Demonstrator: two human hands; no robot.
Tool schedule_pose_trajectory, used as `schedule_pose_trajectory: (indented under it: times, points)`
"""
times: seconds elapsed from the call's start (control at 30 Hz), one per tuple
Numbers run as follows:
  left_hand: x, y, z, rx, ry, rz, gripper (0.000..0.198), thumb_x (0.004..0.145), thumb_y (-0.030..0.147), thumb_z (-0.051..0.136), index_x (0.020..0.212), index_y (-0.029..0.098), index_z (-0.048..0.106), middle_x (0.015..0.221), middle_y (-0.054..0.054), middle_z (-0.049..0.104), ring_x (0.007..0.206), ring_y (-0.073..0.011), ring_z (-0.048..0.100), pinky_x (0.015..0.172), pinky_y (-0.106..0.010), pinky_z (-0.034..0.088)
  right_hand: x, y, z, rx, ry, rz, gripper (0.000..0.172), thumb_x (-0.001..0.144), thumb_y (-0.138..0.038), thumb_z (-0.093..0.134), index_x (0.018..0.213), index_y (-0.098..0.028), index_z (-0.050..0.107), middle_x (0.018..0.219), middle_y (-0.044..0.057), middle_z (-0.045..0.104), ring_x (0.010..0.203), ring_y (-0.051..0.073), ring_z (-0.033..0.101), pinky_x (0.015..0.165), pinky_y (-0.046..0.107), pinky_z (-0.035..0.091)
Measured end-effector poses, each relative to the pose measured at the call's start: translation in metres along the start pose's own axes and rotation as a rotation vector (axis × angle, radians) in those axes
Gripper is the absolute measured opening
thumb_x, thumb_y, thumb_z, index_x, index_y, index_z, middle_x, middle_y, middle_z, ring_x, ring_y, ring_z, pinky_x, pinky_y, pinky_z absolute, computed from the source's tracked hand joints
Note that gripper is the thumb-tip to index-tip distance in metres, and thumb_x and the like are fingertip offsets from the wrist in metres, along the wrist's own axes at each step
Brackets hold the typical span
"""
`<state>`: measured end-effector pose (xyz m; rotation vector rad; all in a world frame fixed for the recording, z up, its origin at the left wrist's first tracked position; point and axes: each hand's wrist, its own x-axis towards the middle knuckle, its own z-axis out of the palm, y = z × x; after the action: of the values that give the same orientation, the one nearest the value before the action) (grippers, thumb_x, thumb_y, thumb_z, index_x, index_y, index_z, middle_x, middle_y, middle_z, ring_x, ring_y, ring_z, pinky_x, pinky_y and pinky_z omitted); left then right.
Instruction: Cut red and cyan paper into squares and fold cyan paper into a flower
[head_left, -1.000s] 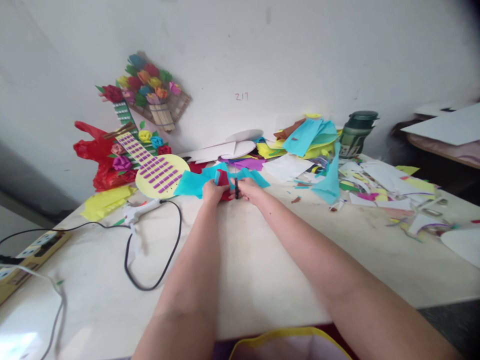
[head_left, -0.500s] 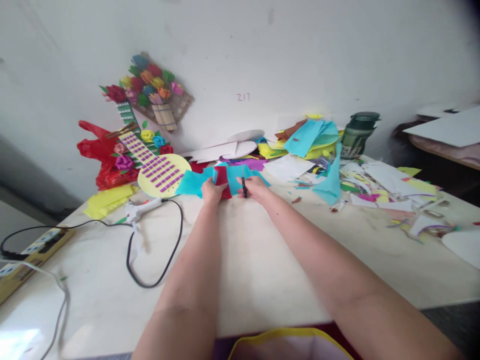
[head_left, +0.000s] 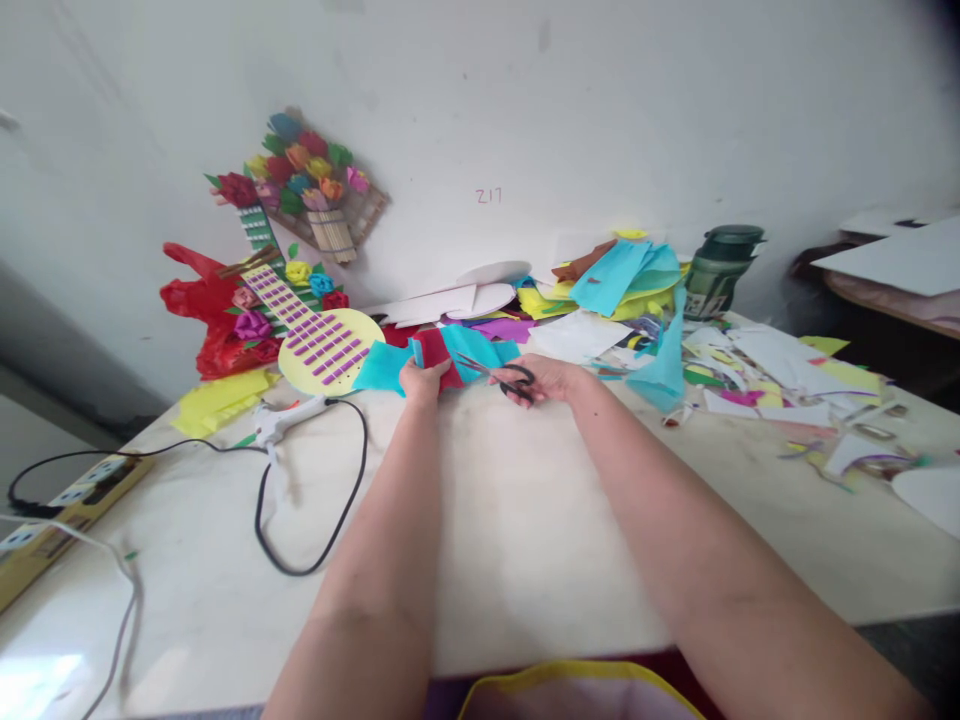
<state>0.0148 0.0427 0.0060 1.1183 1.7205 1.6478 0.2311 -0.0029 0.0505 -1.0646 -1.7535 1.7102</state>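
Note:
My left hand (head_left: pixel 422 378) is closed on a red piece of paper (head_left: pixel 433 347), thumb on top, with a small blue rolled edge at its fingers. Blue crepe paper (head_left: pixel 385 367) lies under and on both sides of it. In my right hand (head_left: pixel 551 378) is a pair of scissors (head_left: pixel 517 382) with black handles. Their blades point left toward the papers and look slightly apart. A yellow guitar-shaped cutout (head_left: pixel 330 350) with purple strips sits just left of the blue paper.
A glue gun (head_left: pixel 289 418) with a looped black cord lies left of my arms, near a power strip (head_left: pixel 71 510). Paper flowers (head_left: pixel 300 165) lean on the wall. Paper scraps (head_left: pixel 780 370) and a green bottle (head_left: pixel 721 270) are at the right.
My right hand has moved right and turned, so the scissors now show side-on, pulled back from the paper. The left hand keeps its hold, with the red paper shifted slightly left.

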Motion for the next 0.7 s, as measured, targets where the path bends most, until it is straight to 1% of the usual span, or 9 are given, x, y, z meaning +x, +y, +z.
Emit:
schedule_pose_trajectory:
  times: [0.03,0.1,0.17,0.23,0.3,0.33,0.47,0.57,0.7]
  points:
    - [-0.001,0.0,0.0,-0.051,-0.006,-0.009,0.041,0.042,0.028,0.078,0.076,0.015,0.06,0.075,-0.006,0.066,0.072,-0.0227,0.063,0.061,-0.03,0.05,-0.003,0.001,-0.005,-0.024,-0.068,0.016,0.043,0.072,-0.048,0.062,0.091,-0.009,0.057,0.051,0.0,0.056,0.037,0.007,0.049,0.027,0.014,0.024]
    - [-0.002,0.001,0.0,-0.173,-0.017,-0.028,0.042,0.042,0.025,0.078,0.078,0.015,0.058,0.077,-0.006,0.066,0.072,-0.0223,0.064,0.06,-0.03,0.051,-0.01,0.002,-0.012,-0.071,-0.153,0.024,0.041,0.074,-0.046,0.06,0.09,-0.008,0.058,0.05,0.0,0.056,0.035,0.006,0.047,0.027,0.014,0.023]
    - [-0.005,0.004,0.001,-0.283,-0.02,-0.045,0.041,0.042,0.021,0.077,0.077,0.015,0.058,0.078,-0.005,0.066,0.072,-0.0214,0.064,0.061,-0.03,0.052,-0.014,0.003,-0.018,-0.097,-0.211,0.055,0.039,0.075,-0.044,0.059,0.089,-0.007,0.059,0.051,0.001,0.057,0.035,0.006,0.048,0.028,0.014,0.024]
    - [-0.007,0.006,0.001,-0.355,-0.027,-0.063,0.039,0.043,0.018,0.077,0.077,0.015,0.057,0.078,-0.005,0.065,0.072,-0.0206,0.064,0.062,-0.03,0.053,-0.015,0.003,-0.019,-0.091,-0.243,0.118,0.039,0.077,-0.043,0.056,0.089,-0.007,0.058,0.054,0.004,0.06,0.036,0.008,0.051,0.028,0.015,0.027]
    - [-0.009,0.008,0.002,-0.395,-0.027,-0.078,0.038,0.043,0.017,0.077,0.076,0.015,0.057,0.077,-0.005,0.065,0.071,-0.02,0.064,0.062,-0.03,0.053,-0.013,0.004,-0.017,-0.06,-0.238,0.162,0.04,0.077,-0.046,0.055,0.089,-0.008,0.057,0.057,0.006,0.062,0.039,0.011,0.054,0.028,0.015,0.029]
    - [-0.009,0.009,0.002,-0.409,-0.024,-0.088,0.038,0.043,0.017,0.077,0.076,0.015,0.057,0.077,-0.005,0.065,0.07,-0.0198,0.064,0.062,-0.03,0.053,-0.012,0.005,-0.015,-0.042,-0.223,0.162,0.041,0.077,-0.048,0.054,0.088,-0.008,0.057,0.058,0.007,0.063,0.04,0.012,0.055,0.028,0.016,0.029]
    - [-0.01,0.009,0.005,-0.436,-0.026,-0.122,0.038,0.044,0.016,0.078,0.075,0.015,0.056,0.078,-0.005,0.065,0.071,-0.0197,0.065,0.063,-0.03,0.054,-0.002,0.005,-0.003,0.013,-0.15,0.105,0.043,0.077,-0.053,0.053,0.088,-0.011,0.055,0.062,0.008,0.065,0.043,0.012,0.057,0.029,0.015,0.029]
    - [-0.01,0.009,0.007,-0.468,-0.045,-0.137,0.039,0.046,0.017,0.078,0.078,0.014,0.057,0.08,-0.006,0.066,0.074,-0.0206,0.065,0.065,-0.031,0.054,0.003,0.004,0.004,0.016,-0.124,0.085,0.044,0.078,-0.054,0.051,0.089,-0.011,0.054,0.062,0.008,0.065,0.045,0.012,0.058,0.029,0.015,0.03]
    - [-0.013,0.012,0.01,-0.527,-0.034,-0.16,0.038,0.049,0.015,0.077,0.079,0.014,0.055,0.083,-0.006,0.066,0.076,-0.0204,0.065,0.067,-0.03,0.054,0.007,0.002,0.011,0.024,-0.093,0.045,0.047,0.076,-0.057,0.052,0.089,-0.012,0.054,0.061,0.007,0.064,0.045,0.012,0.057,0.03,0.015,0.029]
